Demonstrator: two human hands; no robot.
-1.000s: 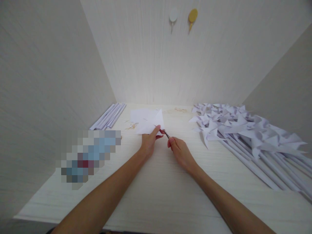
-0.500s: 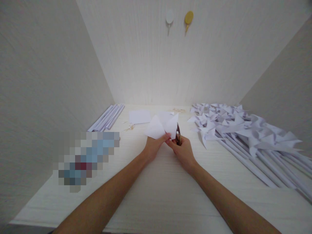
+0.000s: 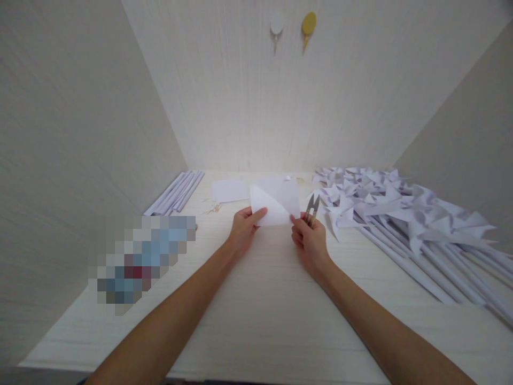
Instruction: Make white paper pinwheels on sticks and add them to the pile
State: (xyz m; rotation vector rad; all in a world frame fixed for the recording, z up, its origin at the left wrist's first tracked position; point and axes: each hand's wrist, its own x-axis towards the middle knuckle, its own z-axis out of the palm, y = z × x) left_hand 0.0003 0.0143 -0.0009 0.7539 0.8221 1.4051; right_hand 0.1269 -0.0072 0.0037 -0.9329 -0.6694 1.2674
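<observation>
Between my hands a white paper sheet is spread nearly flat, with a diagonal crease or cut across it. My left hand pinches its lower left part, thumb on top. At the lower right corner, my right hand grips the edge with thumb and finger. The same hand also holds thread snips, their two blades apart and pointing away from me. Just left of the sheet lies more flat white paper on the table. Small thin sticks lie in front of that paper.
Rolled paper tubes lie at the back left, with a blurred-out object nearer me. Many paper pinwheels on paper sticks are heaped on the right. White and yellow hooks are on the back wall.
The paper, earlier bent up with its cut flaps apart, now lies flatter. My hands have moved apart, and the snips have shifted right, away from the paper.
</observation>
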